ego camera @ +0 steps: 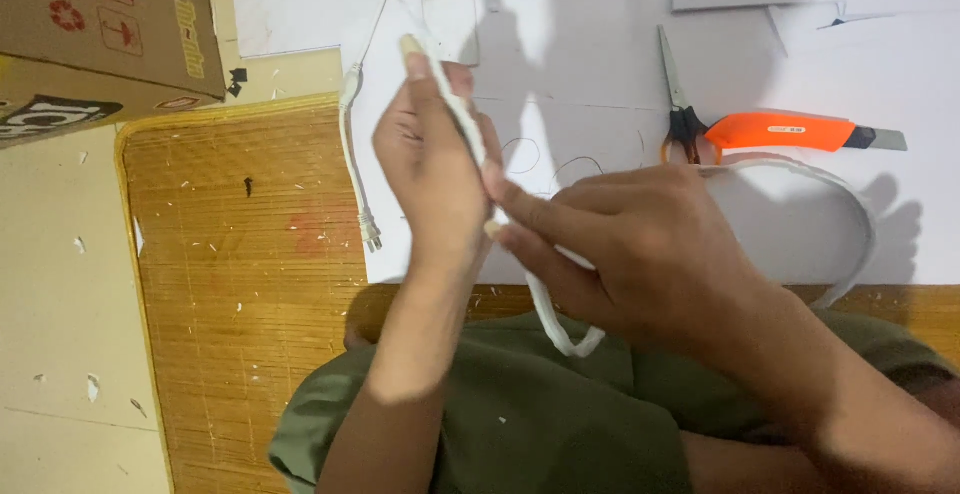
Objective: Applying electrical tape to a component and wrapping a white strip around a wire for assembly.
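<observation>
My left hand (432, 159) is raised with its back to me, and its fingers grip a long white strip (850, 204). The strip runs along the fingers, down past the palm, loops over my lap and curves in a wide arc to the right. My right hand (640, 254) pinches the same strip just below the left hand, thumb and forefinger pressed onto it. Both hands hover above a white sheet (600, 84) spread on a woven bamboo mat (240, 284).
Scissors (678, 104) and an orange utility knife (790, 132) lie on the white sheet to the right. A white power cord with plug (352, 154) trails along the sheet's left edge. A cardboard box (100, 34) stands at top left. Paper scraps dot the mat.
</observation>
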